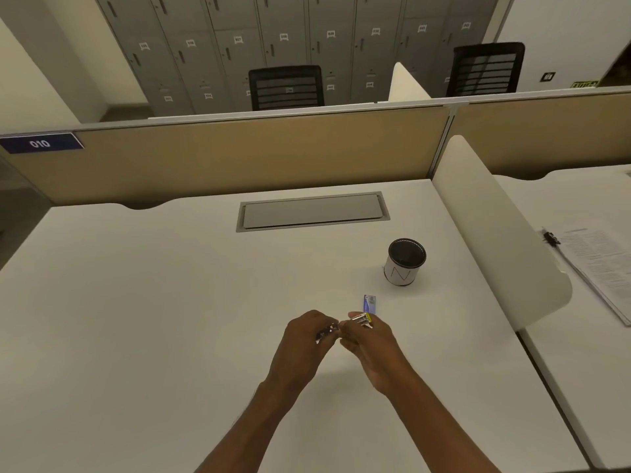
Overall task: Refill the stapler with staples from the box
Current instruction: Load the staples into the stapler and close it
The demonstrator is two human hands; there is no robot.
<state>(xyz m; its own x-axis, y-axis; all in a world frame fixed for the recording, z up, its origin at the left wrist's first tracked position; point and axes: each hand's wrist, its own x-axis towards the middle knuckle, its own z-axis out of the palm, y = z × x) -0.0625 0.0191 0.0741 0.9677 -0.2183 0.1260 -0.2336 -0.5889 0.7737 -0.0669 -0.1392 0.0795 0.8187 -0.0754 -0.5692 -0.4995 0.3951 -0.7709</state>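
While both hands meet above the desk [170, 302], the stapler [358, 319] sits pinched in the right hand [370, 346]; the left hand [302, 339] grips a silvery part [326, 332], blurred. Box [369, 304]: on desk, just beyond the hands. Cup [404, 262]: farther back, right.

A small metallic stapler [345, 325] with a yellow end is held above the desk; the blue staple box [369, 303] lies just beyond.
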